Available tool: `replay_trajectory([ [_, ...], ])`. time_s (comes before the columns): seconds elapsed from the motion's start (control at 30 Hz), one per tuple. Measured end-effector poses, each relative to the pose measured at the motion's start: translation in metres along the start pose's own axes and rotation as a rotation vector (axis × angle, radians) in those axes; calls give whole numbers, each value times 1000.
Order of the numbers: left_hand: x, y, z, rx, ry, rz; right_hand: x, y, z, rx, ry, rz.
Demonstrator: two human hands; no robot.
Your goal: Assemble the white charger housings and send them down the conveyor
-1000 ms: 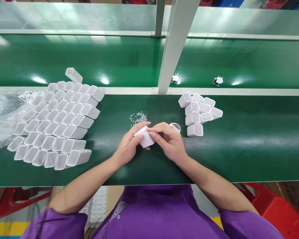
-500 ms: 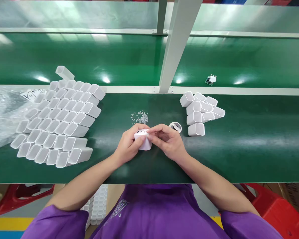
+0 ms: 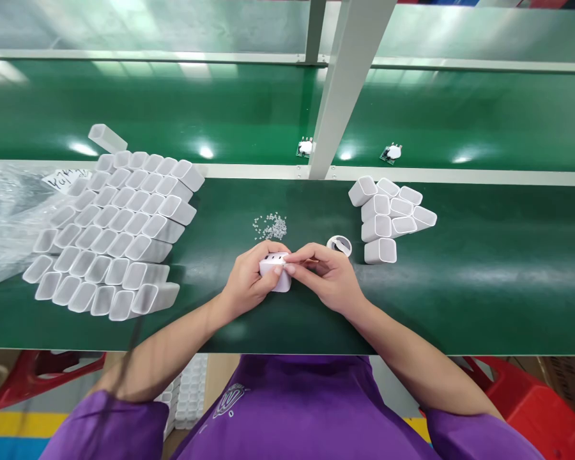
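My left hand point(image 3: 249, 278) is closed around a white plastic housing point(image 3: 282, 283) with small dark slots in its top face. At the right corner of that top face, my right hand point(image 3: 333, 275) presses thumb and index fingertips together in a pinch. Whatever lies between those fingertips is too small or hidden to make out. Just beyond the housing is a scatter of tiny clear pieces point(image 3: 274, 227). A small round white dish point(image 3: 347, 248), with something dark in it, sits behind my right hand.
Many white open-ended sleeves point(image 3: 110, 239) stand packed at left, beside a clear plastic bag point(image 3: 9, 223). Several more sleeves point(image 3: 377, 227) are grouped at right. Past the pale rail, two small circuit boards with white parts point(image 3: 391, 153) lie on a green belt point(image 3: 249, 115). A post point(image 3: 347, 83) rises mid-bench.
On the far belt, one circuit board has shifted left and a second now shows beside the post. My hands stay at the housing with almost the same grip.
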State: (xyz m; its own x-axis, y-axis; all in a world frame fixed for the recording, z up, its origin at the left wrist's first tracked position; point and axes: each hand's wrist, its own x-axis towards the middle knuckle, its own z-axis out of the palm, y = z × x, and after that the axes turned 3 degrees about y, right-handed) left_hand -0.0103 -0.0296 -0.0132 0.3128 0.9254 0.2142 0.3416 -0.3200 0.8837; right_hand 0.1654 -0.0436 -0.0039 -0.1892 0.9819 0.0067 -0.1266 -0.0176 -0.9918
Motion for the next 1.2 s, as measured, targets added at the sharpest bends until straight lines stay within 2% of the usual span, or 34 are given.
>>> replay_trajectory([
  [0.3, 0, 0, 1, 78, 19, 18, -2, -3, 2, -28, 6, 14],
  [0.47, 1, 0, 2, 51, 25, -26, -1, -3, 1, -29, 13, 28],
  [0.57, 0, 0, 2, -79, -11, -86, 1, -1, -2, 7, -7, 45],
  [0.67, 0, -1, 2, -345, -55, -231, 4, -1, -6, -27, -54, 0],
  [0.77, 1, -2, 3, -528, -41, -373, 4, -2, -7, -191, -62, -170],
  [0.93, 8, -5, 5, -596, 135, -451, -2, 4, 5, -579, -77, -429],
  [1.07, 14, -4, 7, -649, 215, -504, 6, 3, 20, -906, -74, -492],
  [1.2, 25, -9, 0, -690, 211, -460, 37, -15, 29, -1074, -135, -444],
])
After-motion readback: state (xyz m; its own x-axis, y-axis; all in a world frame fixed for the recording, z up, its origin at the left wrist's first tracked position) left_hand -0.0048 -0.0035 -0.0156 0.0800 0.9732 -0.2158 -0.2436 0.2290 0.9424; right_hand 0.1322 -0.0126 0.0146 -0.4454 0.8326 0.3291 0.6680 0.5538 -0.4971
